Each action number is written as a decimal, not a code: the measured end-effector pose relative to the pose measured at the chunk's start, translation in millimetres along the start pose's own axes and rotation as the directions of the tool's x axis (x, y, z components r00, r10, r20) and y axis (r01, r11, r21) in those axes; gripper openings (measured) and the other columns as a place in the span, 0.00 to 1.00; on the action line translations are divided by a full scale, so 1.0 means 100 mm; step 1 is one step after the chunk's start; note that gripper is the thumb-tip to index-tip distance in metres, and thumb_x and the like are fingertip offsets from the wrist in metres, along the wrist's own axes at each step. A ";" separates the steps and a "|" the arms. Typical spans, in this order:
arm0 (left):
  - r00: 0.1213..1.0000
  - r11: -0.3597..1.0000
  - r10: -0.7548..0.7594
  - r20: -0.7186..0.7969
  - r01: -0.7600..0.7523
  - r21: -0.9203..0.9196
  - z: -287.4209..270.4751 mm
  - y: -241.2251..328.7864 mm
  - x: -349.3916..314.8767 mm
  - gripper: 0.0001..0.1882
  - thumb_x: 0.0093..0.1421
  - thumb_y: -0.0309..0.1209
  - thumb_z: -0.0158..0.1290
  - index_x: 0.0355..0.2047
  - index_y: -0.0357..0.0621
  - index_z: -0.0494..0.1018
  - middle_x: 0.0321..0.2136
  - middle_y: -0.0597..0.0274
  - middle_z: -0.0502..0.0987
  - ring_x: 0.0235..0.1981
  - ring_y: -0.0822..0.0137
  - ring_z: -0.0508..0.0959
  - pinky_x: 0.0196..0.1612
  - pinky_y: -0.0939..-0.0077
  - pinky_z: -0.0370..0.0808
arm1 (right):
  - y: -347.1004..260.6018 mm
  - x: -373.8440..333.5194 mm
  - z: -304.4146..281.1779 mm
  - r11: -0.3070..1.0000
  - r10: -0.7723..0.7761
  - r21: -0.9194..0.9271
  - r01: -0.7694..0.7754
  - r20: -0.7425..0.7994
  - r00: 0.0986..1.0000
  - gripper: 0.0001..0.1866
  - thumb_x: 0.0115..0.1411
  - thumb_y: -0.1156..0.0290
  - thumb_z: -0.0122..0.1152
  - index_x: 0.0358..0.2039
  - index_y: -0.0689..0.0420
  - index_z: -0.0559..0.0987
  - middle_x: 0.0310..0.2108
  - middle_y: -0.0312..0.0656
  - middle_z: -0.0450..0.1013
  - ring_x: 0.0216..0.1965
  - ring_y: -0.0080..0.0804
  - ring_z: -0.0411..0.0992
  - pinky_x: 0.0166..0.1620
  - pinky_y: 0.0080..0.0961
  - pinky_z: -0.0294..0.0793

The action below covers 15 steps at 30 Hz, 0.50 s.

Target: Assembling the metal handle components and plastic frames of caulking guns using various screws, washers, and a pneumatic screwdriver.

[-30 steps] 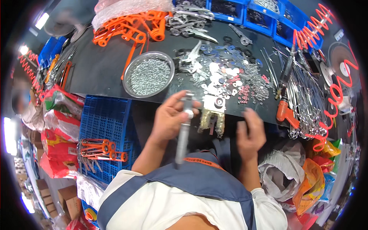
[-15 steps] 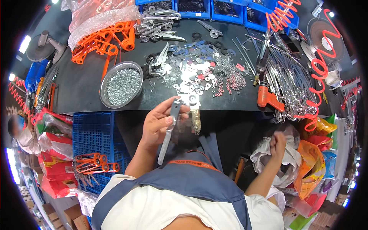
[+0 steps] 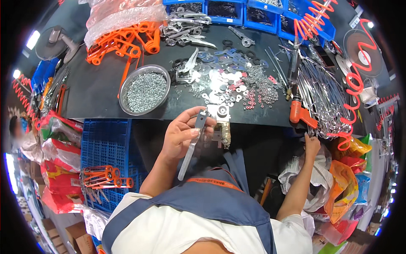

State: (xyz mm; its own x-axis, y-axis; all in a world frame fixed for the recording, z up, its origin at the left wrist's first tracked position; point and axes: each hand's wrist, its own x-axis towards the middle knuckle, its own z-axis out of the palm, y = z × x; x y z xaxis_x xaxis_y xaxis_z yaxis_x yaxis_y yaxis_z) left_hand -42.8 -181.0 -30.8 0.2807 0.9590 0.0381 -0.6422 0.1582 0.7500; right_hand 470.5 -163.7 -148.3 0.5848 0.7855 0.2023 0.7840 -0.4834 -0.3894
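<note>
Your left hand [image 3: 177, 134] grips a grey metal lever [image 3: 190, 152] between thumb and fingers, tilted, its lower end toward your apron [image 3: 211, 197], beside the fixture [image 3: 222, 111] at the table's front edge. Your right arm reaches outward, hand [image 3: 312, 146] at the lower ends of the metal rods [image 3: 323, 99], below the orange-handled tool [image 3: 301, 115]; whether it grasps one, you can't tell. Dark open space separates your forearms; a pale bag [image 3: 319, 192] crowds the right one.

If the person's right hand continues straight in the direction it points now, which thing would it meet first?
The right hand would probably meet the near ends of the thin metal rods at the table edge; it may already touch them, though depth is unclear there.
</note>
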 end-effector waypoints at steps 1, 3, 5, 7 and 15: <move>0.999 1.000 -0.010 -0.037 0.009 -0.006 -0.04 -0.01 -0.05 0.32 0.50 0.26 0.53 0.55 0.28 0.58 0.42 0.39 0.74 0.40 0.60 0.78 0.48 0.70 0.74 | -0.15 -0.07 -0.07 0.980 -0.067 -0.191 0.048 -0.089 0.994 0.17 0.49 0.57 0.64 0.24 0.61 0.77 0.23 0.49 0.75 0.27 0.46 0.75 0.32 0.39 0.72; 0.999 1.000 -0.019 -0.030 0.019 -0.012 -0.07 -0.07 -0.07 0.32 0.50 0.26 0.53 0.55 0.28 0.58 0.42 0.39 0.74 0.40 0.60 0.78 0.48 0.70 0.74 | -0.32 -0.11 -0.10 0.978 -0.009 -0.208 -0.006 -0.073 0.997 0.18 0.49 0.56 0.65 0.25 0.61 0.78 0.28 0.53 0.76 0.35 0.54 0.73 0.37 0.46 0.70; 0.999 0.999 -0.039 -0.003 0.039 -0.022 -0.06 -0.12 -0.06 0.32 0.50 0.26 0.53 0.55 0.29 0.58 0.42 0.39 0.74 0.40 0.61 0.78 0.48 0.70 0.74 | -0.24 -0.10 -0.07 0.985 -0.101 -0.151 0.082 -0.120 0.988 0.17 0.49 0.58 0.65 0.25 0.61 0.78 0.24 0.50 0.75 0.29 0.48 0.75 0.34 0.41 0.72; 0.996 0.996 -0.061 0.058 0.065 -0.067 -0.03 -0.16 -0.03 0.31 0.50 0.25 0.52 0.55 0.29 0.59 0.42 0.38 0.74 0.40 0.60 0.78 0.48 0.69 0.74 | -0.27 -0.11 -0.07 0.998 0.016 0.052 -0.018 0.044 0.999 0.16 0.51 0.61 0.64 0.21 0.62 0.76 0.17 0.46 0.73 0.18 0.36 0.74 0.26 0.31 0.71; 0.995 0.992 -0.100 0.017 0.101 -0.070 0.05 -0.16 0.00 0.32 0.49 0.22 0.53 0.56 0.30 0.57 0.42 0.41 0.74 0.39 0.61 0.78 0.48 0.69 0.74 | -0.28 -0.72 -0.27 0.878 -0.141 0.479 0.002 0.253 0.957 0.21 0.57 0.61 0.56 0.11 0.57 0.68 0.11 0.34 0.64 0.15 0.20 0.63 0.21 0.21 0.60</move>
State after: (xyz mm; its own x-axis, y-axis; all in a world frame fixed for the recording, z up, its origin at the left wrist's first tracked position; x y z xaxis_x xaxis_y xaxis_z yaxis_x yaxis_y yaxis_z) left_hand -29.0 -184.8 -39.4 0.3560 0.9341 -0.0260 -0.6590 0.2707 0.7017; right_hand 411.6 -217.3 -127.6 0.3966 0.9178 0.0209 0.5901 -0.2375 -0.7716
